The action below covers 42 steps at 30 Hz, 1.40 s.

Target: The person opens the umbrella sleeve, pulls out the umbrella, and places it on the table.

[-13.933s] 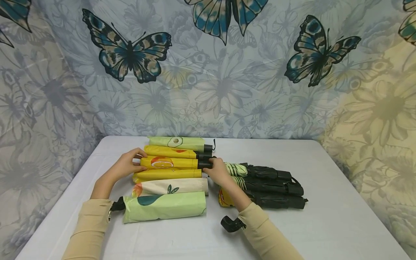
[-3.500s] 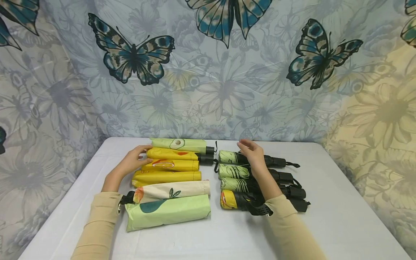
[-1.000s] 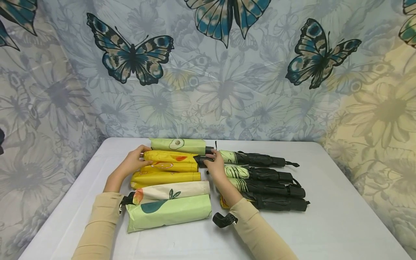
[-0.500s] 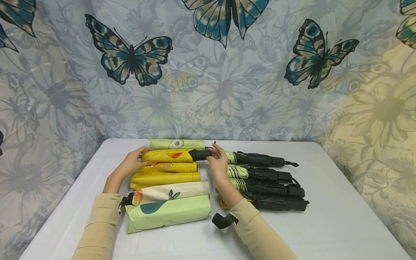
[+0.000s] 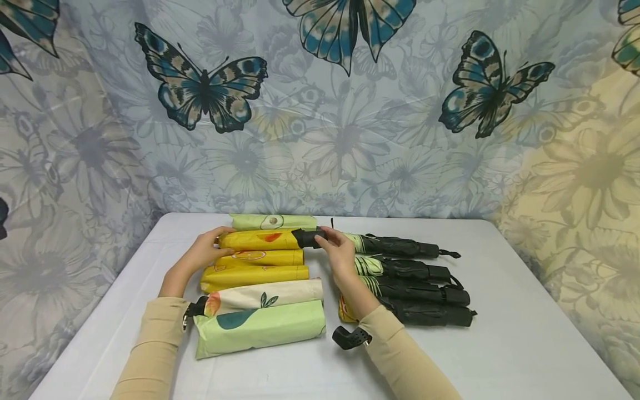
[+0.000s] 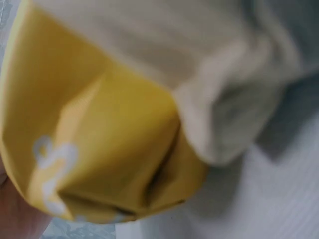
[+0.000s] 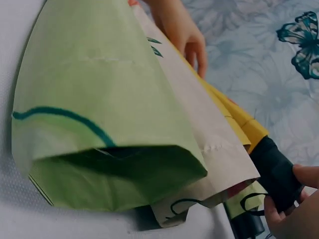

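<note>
In the head view my left hand (image 5: 200, 250) pinches the left end of a yellow umbrella sleeve (image 5: 260, 240) with an orange print. Out of its right end sticks the black end of a folded umbrella (image 5: 307, 239), most of which is hidden in the sleeve. My right hand (image 5: 341, 254) holds that black end between thumb and fingers; a thin strap hangs there in the right wrist view. Below lie two flatter yellow sleeves (image 5: 275, 257), a cream sleeve (image 5: 290, 290) and a light green sleeve (image 5: 265, 328). The left wrist view is mostly filled by yellow sleeve cloth (image 6: 109, 144).
Behind lies a light green avocado-print sleeve (image 5: 250, 222). On the right, several folded umbrellas (image 5: 415, 291), black with green or yellow ends, lie in a row, partly behind my right forearm. The white table (image 5: 520, 333) ends at a butterfly-print cloth (image 5: 345, 155).
Since the oldest frame, the second yellow sleeve has lost its black end and the right row has gained an umbrella. My right hand then came left from that row onto the upper yellow sleeve's umbrella.
</note>
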Each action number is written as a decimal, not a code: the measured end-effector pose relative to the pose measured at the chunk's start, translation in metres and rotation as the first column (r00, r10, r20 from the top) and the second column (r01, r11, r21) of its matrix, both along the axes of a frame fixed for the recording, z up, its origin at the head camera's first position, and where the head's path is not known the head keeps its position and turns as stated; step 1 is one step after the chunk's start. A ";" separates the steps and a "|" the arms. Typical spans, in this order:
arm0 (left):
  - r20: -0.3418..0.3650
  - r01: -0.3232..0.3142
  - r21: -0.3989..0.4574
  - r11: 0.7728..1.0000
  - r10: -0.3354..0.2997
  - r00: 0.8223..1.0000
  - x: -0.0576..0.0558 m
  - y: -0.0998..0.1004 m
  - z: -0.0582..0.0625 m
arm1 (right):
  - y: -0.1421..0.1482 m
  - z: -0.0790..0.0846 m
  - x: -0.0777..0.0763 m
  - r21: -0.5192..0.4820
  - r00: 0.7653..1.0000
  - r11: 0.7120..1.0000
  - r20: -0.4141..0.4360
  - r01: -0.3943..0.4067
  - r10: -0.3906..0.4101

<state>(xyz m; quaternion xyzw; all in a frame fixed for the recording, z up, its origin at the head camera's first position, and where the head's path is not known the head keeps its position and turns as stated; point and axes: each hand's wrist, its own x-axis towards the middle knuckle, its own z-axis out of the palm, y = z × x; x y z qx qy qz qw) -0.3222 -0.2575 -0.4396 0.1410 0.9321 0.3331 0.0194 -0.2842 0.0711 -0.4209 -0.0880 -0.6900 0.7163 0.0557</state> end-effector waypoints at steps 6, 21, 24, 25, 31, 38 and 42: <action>-0.018 -0.008 0.005 1.000 0.008 1.000 0.001 -0.001 0.000 | 0.005 -0.001 -0.002 -0.005 1.000 1.000 -0.015 0.004 -0.004; -0.018 -0.001 0.049 0.999 0.001 1.000 0.002 -0.001 -0.001 | 0.019 0.003 -0.003 -0.063 0.996 0.998 0.089 -0.004 0.010; -0.021 -0.002 0.059 0.998 0.003 1.000 0.003 0.000 0.000 | 0.021 0.004 -0.005 -0.072 0.995 0.997 0.098 0.008 -0.001; -0.021 -0.001 0.061 0.998 0.002 1.000 0.003 0.000 0.001 | 0.022 0.004 -0.005 -0.080 0.995 0.997 0.098 0.012 -0.004; -0.027 0.001 0.065 0.998 0.001 1.000 0.002 0.000 0.001 | 0.031 0.008 -0.005 -0.088 0.995 0.996 0.095 0.025 -0.016; -0.028 -0.004 0.052 0.999 0.005 1.000 0.000 -0.003 -0.002 | 0.048 0.014 -0.003 -0.080 0.997 0.996 0.081 0.029 -0.022; -0.023 0.000 0.048 0.999 0.001 1.000 -0.001 -0.003 -0.004 | 0.059 0.016 -0.002 -0.069 0.997 0.997 0.080 0.028 -0.023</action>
